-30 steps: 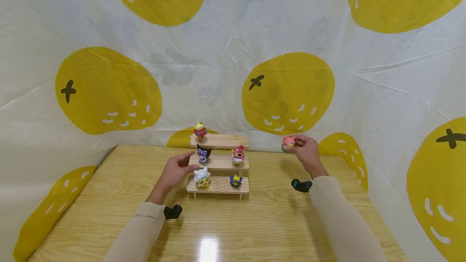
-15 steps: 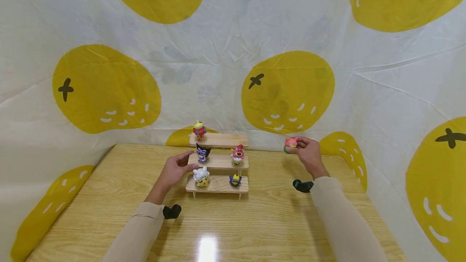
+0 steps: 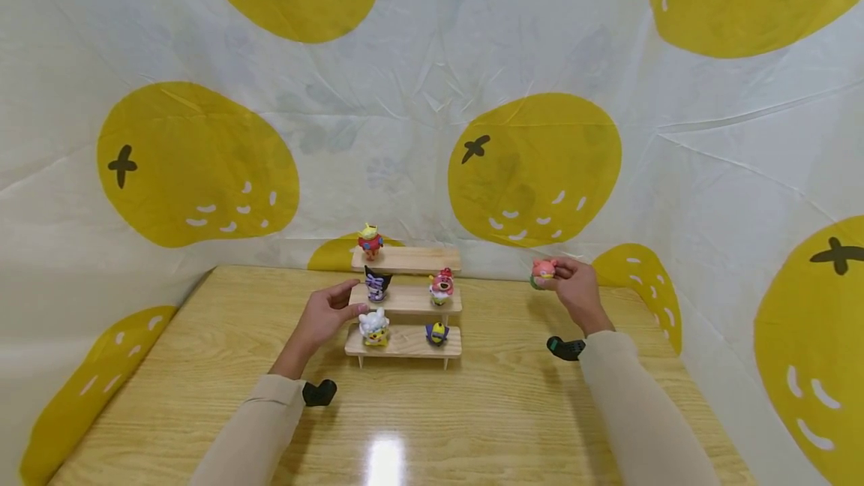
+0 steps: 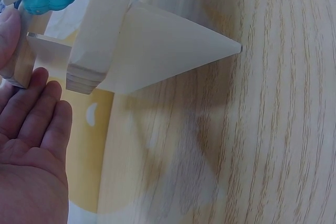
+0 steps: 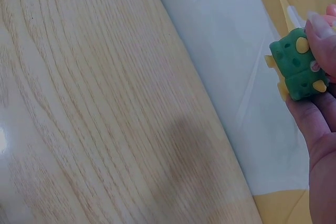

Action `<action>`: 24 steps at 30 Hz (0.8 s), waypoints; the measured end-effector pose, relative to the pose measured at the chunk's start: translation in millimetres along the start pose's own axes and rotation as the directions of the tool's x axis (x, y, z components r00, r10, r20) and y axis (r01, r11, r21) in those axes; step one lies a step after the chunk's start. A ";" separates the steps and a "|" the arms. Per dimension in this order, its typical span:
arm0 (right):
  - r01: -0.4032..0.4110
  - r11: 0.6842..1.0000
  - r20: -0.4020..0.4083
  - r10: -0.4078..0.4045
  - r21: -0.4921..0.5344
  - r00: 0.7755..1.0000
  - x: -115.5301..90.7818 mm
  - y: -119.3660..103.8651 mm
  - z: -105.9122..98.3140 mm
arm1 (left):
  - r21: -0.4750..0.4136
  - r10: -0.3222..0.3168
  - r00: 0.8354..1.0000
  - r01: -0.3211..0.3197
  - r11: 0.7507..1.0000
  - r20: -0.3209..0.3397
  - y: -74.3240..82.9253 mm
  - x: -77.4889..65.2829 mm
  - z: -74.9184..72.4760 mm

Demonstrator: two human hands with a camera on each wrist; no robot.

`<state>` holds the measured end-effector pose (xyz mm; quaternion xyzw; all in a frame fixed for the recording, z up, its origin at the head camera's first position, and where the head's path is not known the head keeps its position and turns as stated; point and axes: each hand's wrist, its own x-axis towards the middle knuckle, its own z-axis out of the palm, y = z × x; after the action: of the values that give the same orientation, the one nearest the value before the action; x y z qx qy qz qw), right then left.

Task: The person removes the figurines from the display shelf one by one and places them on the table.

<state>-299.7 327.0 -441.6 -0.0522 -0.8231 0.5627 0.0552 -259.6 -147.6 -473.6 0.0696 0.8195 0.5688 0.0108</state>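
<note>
A three-tier wooden display stand (image 3: 416,298) is on the table, with small figurines on every tier. My left hand (image 3: 328,313) grips the left end of its middle board, thumb above and fingers below, as the left wrist view (image 4: 29,140) also shows. My right hand (image 3: 577,292) pinches a pink-headed figurine (image 3: 543,270) in the air, right of the stand. Its green lower part (image 5: 299,65) with yellow bumps shows in the right wrist view, between thumb and fingers. Nearest my left fingers are a purple-and-black figurine (image 3: 376,287) and a white-hooded yellow figurine (image 3: 374,328).
On the top board stands a three-eyed alien figurine (image 3: 370,242), at the left end. A pink bear figurine (image 3: 442,287) is on the middle right, a yellow-and-blue figurine (image 3: 437,334) on the bottom right. Behind the wood-grain table (image 3: 418,411) hangs a cloth (image 3: 378,133) with yellow fruit.
My right hand has shifted slightly right and down with the pink figurine, which has turned a little in the fingers. My left hand stays on the stand.
</note>
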 end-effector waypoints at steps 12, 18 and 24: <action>0.015 1.000 -0.001 -0.015 -0.018 1.000 -4.2 6.2 -4.1 | -0.015 -0.009 1.000 0.010 1.000 0.007 0.3 1.1 1.4; 0.004 1.000 0.004 -0.004 -0.025 1.000 -4.5 7.5 -4.0 | -0.027 -0.003 1.000 0.004 1.000 0.017 0.0 -0.9 -0.3; -0.009 0.999 0.012 0.010 -0.041 1.000 -3.8 13.2 -4.4 | -0.027 0.000 1.000 0.000 1.000 0.018 -0.2 -2.0 -0.2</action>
<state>-294.9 335.3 -452.5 -0.0539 -0.8347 0.5462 0.0465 -257.6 -148.1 -473.8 0.0746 0.8117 0.5790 0.0191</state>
